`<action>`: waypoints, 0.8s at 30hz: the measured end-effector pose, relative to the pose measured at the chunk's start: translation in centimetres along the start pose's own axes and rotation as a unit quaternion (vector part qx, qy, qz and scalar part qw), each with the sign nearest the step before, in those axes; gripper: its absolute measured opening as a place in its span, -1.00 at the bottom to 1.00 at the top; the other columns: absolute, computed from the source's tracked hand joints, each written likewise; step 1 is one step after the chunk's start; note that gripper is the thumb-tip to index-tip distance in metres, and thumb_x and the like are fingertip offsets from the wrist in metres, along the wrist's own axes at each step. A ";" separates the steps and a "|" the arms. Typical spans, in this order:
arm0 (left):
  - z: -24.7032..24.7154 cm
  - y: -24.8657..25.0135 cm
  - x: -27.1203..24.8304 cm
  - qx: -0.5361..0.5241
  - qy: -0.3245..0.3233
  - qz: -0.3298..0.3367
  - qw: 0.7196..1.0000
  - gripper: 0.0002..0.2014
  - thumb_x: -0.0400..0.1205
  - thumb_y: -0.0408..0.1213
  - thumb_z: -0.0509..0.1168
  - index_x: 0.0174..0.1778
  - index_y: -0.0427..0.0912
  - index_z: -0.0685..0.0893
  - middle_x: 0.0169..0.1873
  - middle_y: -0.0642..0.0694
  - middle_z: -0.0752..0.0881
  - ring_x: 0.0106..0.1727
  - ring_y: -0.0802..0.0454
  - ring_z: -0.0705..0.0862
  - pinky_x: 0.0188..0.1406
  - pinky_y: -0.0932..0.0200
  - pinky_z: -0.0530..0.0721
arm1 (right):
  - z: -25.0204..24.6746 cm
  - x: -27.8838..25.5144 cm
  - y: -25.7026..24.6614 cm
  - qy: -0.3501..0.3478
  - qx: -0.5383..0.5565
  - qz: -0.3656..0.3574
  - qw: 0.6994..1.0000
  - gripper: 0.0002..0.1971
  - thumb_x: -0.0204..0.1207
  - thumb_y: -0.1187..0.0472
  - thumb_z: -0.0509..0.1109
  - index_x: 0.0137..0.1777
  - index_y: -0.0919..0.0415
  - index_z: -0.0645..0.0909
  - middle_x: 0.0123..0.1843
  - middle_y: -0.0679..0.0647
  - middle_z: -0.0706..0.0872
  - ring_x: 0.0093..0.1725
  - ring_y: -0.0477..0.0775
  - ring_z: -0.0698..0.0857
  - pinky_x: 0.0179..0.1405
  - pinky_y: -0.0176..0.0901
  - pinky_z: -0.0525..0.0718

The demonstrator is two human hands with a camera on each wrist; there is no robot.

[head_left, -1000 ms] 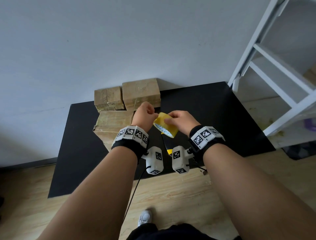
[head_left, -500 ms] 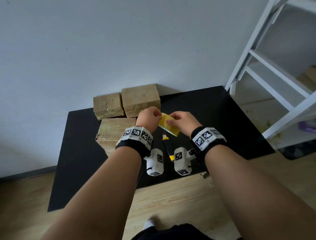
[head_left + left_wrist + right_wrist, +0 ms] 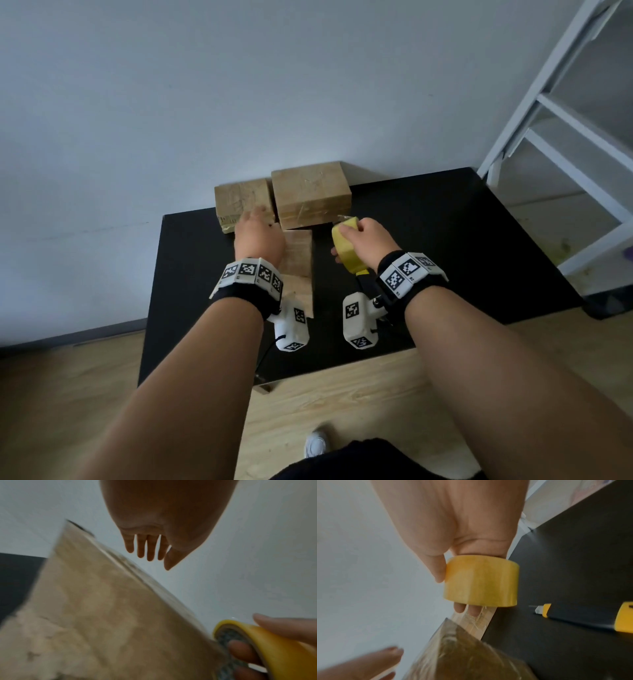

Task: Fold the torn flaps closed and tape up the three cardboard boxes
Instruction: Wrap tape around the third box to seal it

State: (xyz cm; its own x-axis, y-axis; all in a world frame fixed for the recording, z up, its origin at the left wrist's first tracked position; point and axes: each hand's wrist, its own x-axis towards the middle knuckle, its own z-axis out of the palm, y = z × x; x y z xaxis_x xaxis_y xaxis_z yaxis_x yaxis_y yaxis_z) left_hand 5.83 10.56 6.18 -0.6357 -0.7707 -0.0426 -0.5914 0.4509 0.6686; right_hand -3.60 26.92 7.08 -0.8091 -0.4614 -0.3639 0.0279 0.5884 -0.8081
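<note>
The left hand [image 3: 258, 236] has let go of the tape [image 3: 346, 248] and moved out over the boxes, its fingers [image 3: 145, 547] straight and spread apart, holding nothing. Half a second ago both hands worked the yellow roll together in front of the chest; now the right hand [image 3: 368, 241] keeps it alone, fingers curled through the core and thumb on the outer face, just right of the near box [image 3: 298, 260].

That box lies on the black counter [image 3: 445, 240] under the left wrist. Behind it, against the wall, stand the left box [image 3: 239, 198] and the larger right box [image 3: 308, 192], side by side and touching or nearly so. All three show glossy film on their faces. In the right wrist view a short clear tail [image 3: 476, 619] of tape hangs free from the roll.

A yellow-and-black knife [image 3: 580, 616] lies on the counter right of the near box, its blade tip out.

The split of the hands suggests the tape end has been found and the left hand is going for a box, likely the left one, to steady or turn it before a strip goes on. Which flaps are still loose cannot be told from here.
</note>
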 end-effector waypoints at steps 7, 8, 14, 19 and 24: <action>-2.0 -4.4 -0.2 0.042 -0.090 -0.139 0.985 -0.54 0.79 -0.10 -0.08 0.42 -0.35 0.47 0.32 -0.29 0.58 0.31 -0.26 0.57 0.15 -0.06 0.50 | 4.0 0.4 -1.9 0.035 -0.022 0.005 0.999 -0.57 0.68 -0.05 0.25 0.35 0.28 0.54 0.10 0.14 0.65 0.12 0.19 0.65 0.04 -0.01 0.56; -2.0 -4.6 -0.1 0.042 -0.093 -0.131 0.986 -0.54 0.79 -0.10 -0.09 0.36 -0.35 0.52 0.28 -0.28 0.60 0.25 -0.25 0.59 0.08 -0.03 0.49 | 4.3 0.5 -2.1 0.045 -0.028 -0.006 0.999 -0.57 0.69 -0.04 0.25 0.35 0.28 0.53 0.09 0.13 0.63 0.11 0.18 0.63 0.00 -0.03 0.51; -1.6 -4.3 0.1 0.039 -0.020 -0.087 0.995 -0.48 0.76 0.06 -0.12 0.26 -0.20 0.62 0.10 -0.18 0.70 0.06 -0.16 0.65 -0.05 0.01 0.54 | 4.4 1.6 -2.1 0.042 -0.063 -0.009 0.997 -0.58 0.69 -0.03 0.25 0.37 0.27 0.52 0.13 0.16 0.64 0.18 0.20 0.64 0.05 0.01 0.53; -1.2 -2.4 0.0 0.044 0.037 0.009 0.998 -0.48 0.74 0.05 -0.15 0.17 -0.08 0.69 0.12 -0.16 0.69 0.11 -0.16 0.64 0.13 -0.08 0.63 | 4.2 3.0 -1.3 0.008 -0.095 0.011 0.995 -0.56 0.72 0.07 0.24 0.49 0.30 0.46 0.37 0.26 0.62 0.34 0.29 0.60 0.26 0.03 0.51; 1.9 -1.4 0.2 0.046 -0.033 0.088 0.995 -0.64 0.75 -0.27 0.07 0.40 -0.04 0.63 0.33 -0.12 0.56 0.33 -0.11 0.52 0.27 0.06 0.49 | 3.1 4.1 0.7 -0.006 -0.116 0.039 0.992 -0.61 0.72 0.16 0.20 0.48 0.31 0.48 0.37 0.28 0.62 0.33 0.31 0.60 0.12 -0.04 0.47</action>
State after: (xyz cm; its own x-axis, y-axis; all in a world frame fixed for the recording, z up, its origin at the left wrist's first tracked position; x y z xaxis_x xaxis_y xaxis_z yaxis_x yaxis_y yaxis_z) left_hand 5.61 10.57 3.83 -0.7623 -0.6469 0.0189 -0.5094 0.6178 0.5990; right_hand -5.11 23.37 3.58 -0.8023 -0.4154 -0.4286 -0.0464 0.7594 -0.6490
